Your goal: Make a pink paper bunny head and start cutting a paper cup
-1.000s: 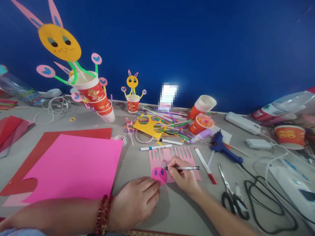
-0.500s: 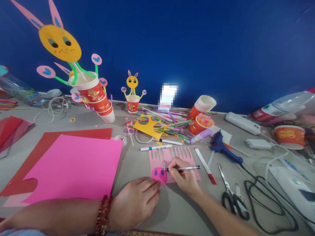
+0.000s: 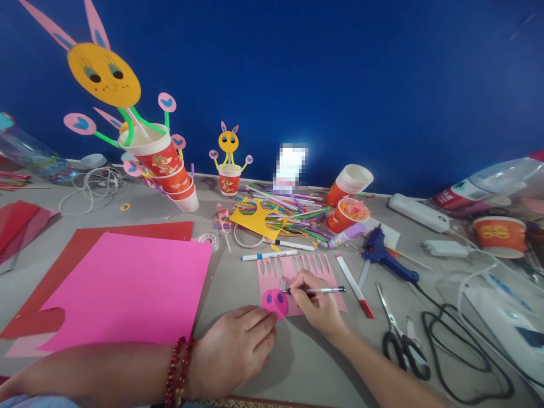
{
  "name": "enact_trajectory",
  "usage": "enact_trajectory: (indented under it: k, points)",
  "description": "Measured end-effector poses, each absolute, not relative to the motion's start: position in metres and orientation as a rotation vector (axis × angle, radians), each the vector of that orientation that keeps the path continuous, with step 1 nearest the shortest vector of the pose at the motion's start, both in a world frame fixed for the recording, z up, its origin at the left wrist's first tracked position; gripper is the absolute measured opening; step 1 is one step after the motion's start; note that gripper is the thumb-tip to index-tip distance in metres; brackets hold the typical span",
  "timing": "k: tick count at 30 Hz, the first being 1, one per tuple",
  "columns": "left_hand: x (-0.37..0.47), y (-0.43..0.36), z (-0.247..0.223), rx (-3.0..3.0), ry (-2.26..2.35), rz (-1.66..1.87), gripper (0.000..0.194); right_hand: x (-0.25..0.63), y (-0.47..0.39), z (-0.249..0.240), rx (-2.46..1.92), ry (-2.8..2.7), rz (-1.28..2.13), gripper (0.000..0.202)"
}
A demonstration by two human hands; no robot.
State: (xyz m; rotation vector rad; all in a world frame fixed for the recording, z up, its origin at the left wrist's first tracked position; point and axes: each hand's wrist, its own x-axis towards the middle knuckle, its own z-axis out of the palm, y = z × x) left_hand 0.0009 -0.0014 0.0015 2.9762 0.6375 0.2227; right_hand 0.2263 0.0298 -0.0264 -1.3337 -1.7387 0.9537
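A magenta sheet (image 3: 140, 289) lies left. Our left hand (image 3: 236, 350) rests near, fingers together; we cannot tell whether it pinches the disc (image 3: 274, 308) it touches, at a notched pink sheet's (image 3: 269, 281) near left corner. Our right hand (image 3: 317, 309) pinches a pen (image 3: 326, 290).

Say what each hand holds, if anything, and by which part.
The right hand grips a pen near its tip; the left hand touches the pink disc at its near edge.
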Motion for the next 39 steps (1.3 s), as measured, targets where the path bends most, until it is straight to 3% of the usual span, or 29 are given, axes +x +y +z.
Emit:
enact_trajectory:
  k: [26,39]
  points:
    - [0.001,-0.001,-0.002,2.981,0.634,0.233,0.032,0.225,0.030,-0.028,-1.334,-1.716,0.972,0.017]
    - [0.002,-0.003,-0.003,2.984,0.646,0.242,0.032,0.222,0.032,-0.018,-1.257,-1.398,1.086,0.019]
